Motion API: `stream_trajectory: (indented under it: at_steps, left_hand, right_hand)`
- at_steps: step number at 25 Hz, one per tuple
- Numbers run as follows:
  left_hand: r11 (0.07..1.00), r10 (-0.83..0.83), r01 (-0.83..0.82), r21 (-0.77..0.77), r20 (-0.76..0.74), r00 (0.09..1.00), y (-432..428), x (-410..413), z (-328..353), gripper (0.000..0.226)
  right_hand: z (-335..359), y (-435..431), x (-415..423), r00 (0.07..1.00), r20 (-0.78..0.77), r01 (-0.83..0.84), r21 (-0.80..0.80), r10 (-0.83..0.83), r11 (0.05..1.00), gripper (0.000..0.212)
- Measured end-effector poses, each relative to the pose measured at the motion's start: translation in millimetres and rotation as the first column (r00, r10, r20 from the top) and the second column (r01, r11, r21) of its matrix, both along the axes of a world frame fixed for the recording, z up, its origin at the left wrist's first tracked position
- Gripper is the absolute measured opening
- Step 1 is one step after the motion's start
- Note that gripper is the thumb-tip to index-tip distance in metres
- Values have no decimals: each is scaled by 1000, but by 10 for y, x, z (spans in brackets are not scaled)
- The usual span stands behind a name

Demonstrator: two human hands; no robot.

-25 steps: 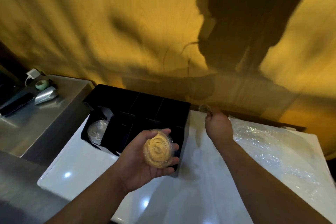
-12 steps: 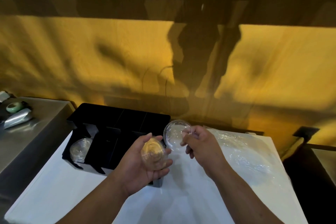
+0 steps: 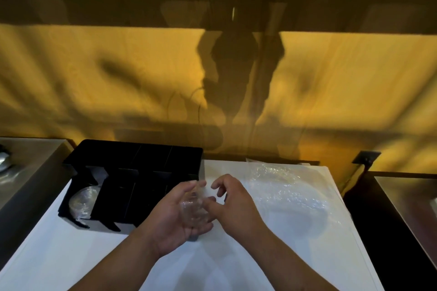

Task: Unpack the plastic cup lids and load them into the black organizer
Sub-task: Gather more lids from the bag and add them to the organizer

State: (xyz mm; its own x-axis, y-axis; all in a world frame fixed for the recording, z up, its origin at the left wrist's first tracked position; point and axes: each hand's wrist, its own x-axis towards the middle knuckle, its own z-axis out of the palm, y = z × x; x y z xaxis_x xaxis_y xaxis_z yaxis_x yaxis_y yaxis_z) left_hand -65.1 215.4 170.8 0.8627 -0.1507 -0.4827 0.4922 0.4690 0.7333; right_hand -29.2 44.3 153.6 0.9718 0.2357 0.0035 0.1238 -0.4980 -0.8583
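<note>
My left hand (image 3: 170, 215) cups a small stack of clear plastic cup lids (image 3: 192, 208) just in front of the black organizer (image 3: 142, 172). My right hand (image 3: 234, 203) is beside the stack with its fingers spread, the fingertips touching the lids' right edge. The organizer sits at the back left of the white table (image 3: 71, 255). Its leftmost compartment holds a stack of clear lids (image 3: 82, 203); the other compartments look dark and I cannot tell what is in them. The clear plastic packaging (image 3: 288, 194) lies crumpled on the table to the right.
A steel counter (image 3: 28, 172) adjoins the table on the left, with a shiny object at its edge. Another steel surface (image 3: 411, 198) stands to the right across a dark gap. A yellow-lit wall (image 3: 331, 90) rises behind, with a wall socket (image 3: 366, 157).
My right hand brought a single clear lid over from the packaging and set it onto the stack in my left hand. Both hands have come together; the view tilted upward.
</note>
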Motion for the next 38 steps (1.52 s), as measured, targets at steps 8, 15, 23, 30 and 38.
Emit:
stream_trajectory:
  at_steps: [8, 15, 23, 30, 38]
  left_hand:
    - [995, 99, -99, 1, -70, 993, -21, 23, -43, 46]
    - [996, 87, -89, -32, -59, 994, -49, 37, -24, 45]
    - [998, 65, -66, -25, -42, 997, -23, -26, -98, 65]
    - [999, 45, -46, -20, -50, 998, 73, -107, -168, 84]
    - [997, 56, -59, -47, -46, 997, 146, -174, -185, 82]
  right_hand:
    - [-861, -613, -70, 998, 42, 50, -346, -38, 937, 31]
    - [-1419, -1029, 55, 992, 111, 111, -579, -57, 808, 30]
    - [-1699, -1100, 229, 974, 150, 226, -551, -171, 803, 39]
    - [-1804, -876, 315, 940, 149, 337, -535, -306, 775, 66]
    - [-1919, -871, 451, 948, 138, 309, -627, -288, 715, 62]
